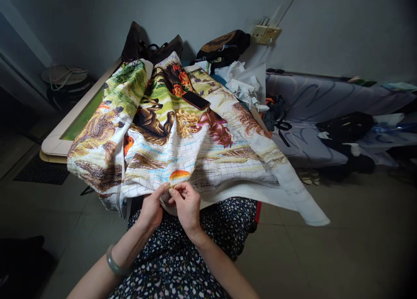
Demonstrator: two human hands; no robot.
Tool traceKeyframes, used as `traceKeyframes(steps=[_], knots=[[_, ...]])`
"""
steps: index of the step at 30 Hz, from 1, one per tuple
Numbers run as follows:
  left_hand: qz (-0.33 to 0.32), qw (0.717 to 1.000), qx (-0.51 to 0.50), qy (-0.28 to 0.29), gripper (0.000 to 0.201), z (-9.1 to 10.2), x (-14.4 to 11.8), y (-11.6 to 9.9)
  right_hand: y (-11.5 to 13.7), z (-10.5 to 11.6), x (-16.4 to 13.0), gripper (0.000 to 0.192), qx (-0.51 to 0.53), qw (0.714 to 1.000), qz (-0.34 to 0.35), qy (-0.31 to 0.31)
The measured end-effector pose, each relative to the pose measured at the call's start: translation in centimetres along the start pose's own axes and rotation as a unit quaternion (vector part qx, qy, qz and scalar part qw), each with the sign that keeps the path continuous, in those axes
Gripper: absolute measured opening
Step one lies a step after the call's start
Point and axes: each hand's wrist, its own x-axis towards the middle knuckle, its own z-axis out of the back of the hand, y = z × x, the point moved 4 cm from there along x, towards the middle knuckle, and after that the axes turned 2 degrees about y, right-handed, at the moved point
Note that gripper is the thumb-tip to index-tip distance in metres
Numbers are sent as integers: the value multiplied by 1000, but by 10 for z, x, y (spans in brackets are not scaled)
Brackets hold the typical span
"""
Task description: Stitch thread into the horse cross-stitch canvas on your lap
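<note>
A large gridded embroidery cloth with horses, flowers and foliage stitched in colour drapes over a table toward my lap. My left hand grips its near edge, thumb pressed on top. My right hand pinches the same edge right beside it, fingertips curled together; a needle or thread there is too small to tell. Both hands rest above my dark floral skirt. A green bangle sits on my left wrist.
A dark phone lies on the cloth farther back. Bags and white plastic crowd the table's far end. A grey covered bench with dark clothing stands right. A wall socket is above. Tiled floor lies all around.
</note>
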Motion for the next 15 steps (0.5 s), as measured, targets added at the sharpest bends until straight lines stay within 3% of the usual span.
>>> traceKeyframes(steps=[4,8,10,12,15], knots=[[39,999,6,10,31,6,-1,5,7,-2,5,14,-83,995,41,39],[59,998,4,24,34,9,0,7,20,-7,11,12,-226,965,66,113],[67,997,-1,37,36,8,0,7,32,4,15,14,-215,968,61,117],[63,997,-11,35,40,7,2,6,54,35,21,15,-126,987,74,70],[46,998,-27,18,51,9,4,5,97,114,28,23,-7,986,157,-58]])
